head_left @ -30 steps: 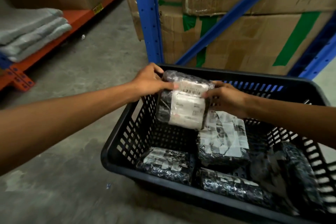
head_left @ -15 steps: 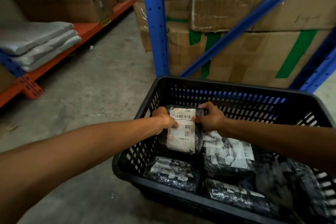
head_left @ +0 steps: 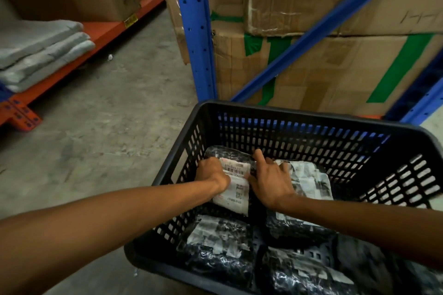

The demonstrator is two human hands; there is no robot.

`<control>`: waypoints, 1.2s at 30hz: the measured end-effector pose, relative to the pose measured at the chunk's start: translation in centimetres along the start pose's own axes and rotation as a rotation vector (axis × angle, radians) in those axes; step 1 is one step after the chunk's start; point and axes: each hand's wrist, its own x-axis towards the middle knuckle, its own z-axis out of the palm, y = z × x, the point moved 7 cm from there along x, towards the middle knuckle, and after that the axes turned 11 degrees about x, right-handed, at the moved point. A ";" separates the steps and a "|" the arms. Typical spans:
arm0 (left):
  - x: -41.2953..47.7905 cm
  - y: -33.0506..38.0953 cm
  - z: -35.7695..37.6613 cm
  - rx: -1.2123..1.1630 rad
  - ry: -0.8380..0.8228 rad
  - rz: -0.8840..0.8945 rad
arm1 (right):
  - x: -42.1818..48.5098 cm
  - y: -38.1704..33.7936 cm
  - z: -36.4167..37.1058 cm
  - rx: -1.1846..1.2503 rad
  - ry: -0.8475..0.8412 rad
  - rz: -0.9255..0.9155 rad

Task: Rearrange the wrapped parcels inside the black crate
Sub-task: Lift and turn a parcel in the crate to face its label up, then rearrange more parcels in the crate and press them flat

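A black slotted crate (head_left: 299, 112) stands on the floor in front of me. Inside its far left corner lies a black-wrapped parcel with a white barcode label (head_left: 233, 184). My left hand (head_left: 211, 173) grips its left side and my right hand (head_left: 269, 179) presses on its right side. Beside it to the right lies a parcel covered in torn white paper (head_left: 309, 182). Two more wrapped parcels, one on the left (head_left: 215, 244) and one further right (head_left: 304, 273), lie along the near wall. My right forearm hides part of the crate's right half.
A blue rack upright (head_left: 194, 31) and a diagonal blue brace (head_left: 323, 24) stand just behind the crate, with taped cardboard boxes (head_left: 335, 67) stacked behind them. An orange shelf beam (head_left: 72, 55) at the left carries folded grey pads (head_left: 40, 48). Bare concrete floor (head_left: 107, 127) lies left of the crate.
Both hands have lowered the labelled parcel from above the rim down into the crate's far left corner, and it has tipped from upright to lying flat.
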 end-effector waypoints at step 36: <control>-10.6 -5.4 0.5 0.916 -0.797 0.620 | -12.8 -6.4 -0.9 0.035 -0.834 -0.343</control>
